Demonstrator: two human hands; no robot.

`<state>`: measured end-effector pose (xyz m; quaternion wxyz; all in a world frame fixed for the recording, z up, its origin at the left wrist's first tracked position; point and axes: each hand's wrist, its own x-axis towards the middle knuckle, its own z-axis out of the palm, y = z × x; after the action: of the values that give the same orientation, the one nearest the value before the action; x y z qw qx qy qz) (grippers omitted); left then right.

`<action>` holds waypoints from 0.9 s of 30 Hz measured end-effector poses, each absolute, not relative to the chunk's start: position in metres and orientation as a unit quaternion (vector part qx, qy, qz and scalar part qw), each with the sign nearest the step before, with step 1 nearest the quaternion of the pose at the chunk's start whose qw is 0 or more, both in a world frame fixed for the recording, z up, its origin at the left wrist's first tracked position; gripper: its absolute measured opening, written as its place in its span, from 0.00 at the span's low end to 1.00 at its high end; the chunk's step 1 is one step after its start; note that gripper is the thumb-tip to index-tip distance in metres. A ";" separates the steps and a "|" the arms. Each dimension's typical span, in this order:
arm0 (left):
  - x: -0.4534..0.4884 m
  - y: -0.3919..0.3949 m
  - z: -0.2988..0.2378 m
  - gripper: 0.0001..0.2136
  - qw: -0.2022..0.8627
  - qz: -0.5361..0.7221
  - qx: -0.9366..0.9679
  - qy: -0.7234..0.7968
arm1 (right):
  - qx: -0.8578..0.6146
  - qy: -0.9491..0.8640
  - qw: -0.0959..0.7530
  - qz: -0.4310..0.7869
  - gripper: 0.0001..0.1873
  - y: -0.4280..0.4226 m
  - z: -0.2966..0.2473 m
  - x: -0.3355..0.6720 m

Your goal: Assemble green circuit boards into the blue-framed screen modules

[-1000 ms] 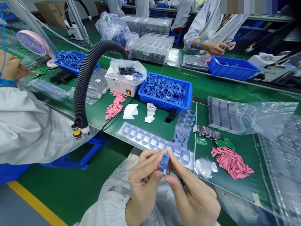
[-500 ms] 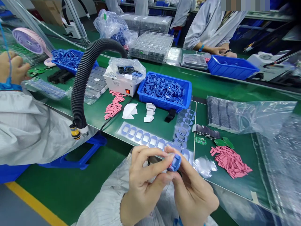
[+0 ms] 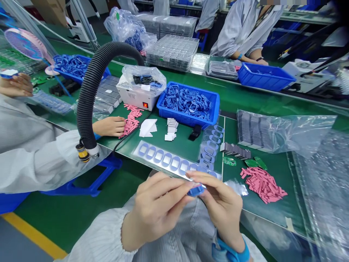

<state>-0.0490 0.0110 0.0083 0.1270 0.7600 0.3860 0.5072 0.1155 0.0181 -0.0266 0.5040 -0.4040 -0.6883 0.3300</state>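
Note:
Both hands pinch one small blue plastic frame [image 3: 195,190] in front of my body, above the table's near edge. My left hand [image 3: 158,207] has its fingers closed on the frame's left end. My right hand [image 3: 222,203], with a blue band at the wrist, grips the other end between thumb and fingers. A bit of pink shows along the frame's top; fingers cover the rest. Just beyond lies a clear sheet [image 3: 163,158] of oval blue-rimmed stickers. Pink strips [image 3: 263,183] are heaped to the right, near small green circuit boards [image 3: 229,161].
A blue bin [image 3: 188,119] full of blue frames stands behind the stickers, beside a white box [image 3: 133,95] with a red switch. A black flexible hose [image 3: 88,87] arches at left. A co-worker's hand [image 3: 110,126] touches another pink pile [image 3: 132,118]. Bagged grey parts [image 3: 256,131] lie right.
My hands have turned the blue frame flatter, and my right wrist has come into fuller view. The co-worker at left has reached a hand to the pink pile and now holds up a blue-and-white piece.

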 end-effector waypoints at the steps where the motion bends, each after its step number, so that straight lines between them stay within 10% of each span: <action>1: -0.050 0.011 0.007 0.10 0.134 0.506 0.762 0.380 | -0.386 -0.682 0.500 0.368 0.09 0.020 -0.026 0.117; 27: -0.046 0.010 -0.008 0.09 0.251 0.502 0.728 0.395 | -0.477 -0.723 0.482 0.132 0.22 0.003 -0.016 0.109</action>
<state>-0.0456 0.0097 -0.0077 0.2512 0.7275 0.3948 0.5017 0.1092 0.0032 -0.0163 0.4823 -0.4772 -0.7226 0.1322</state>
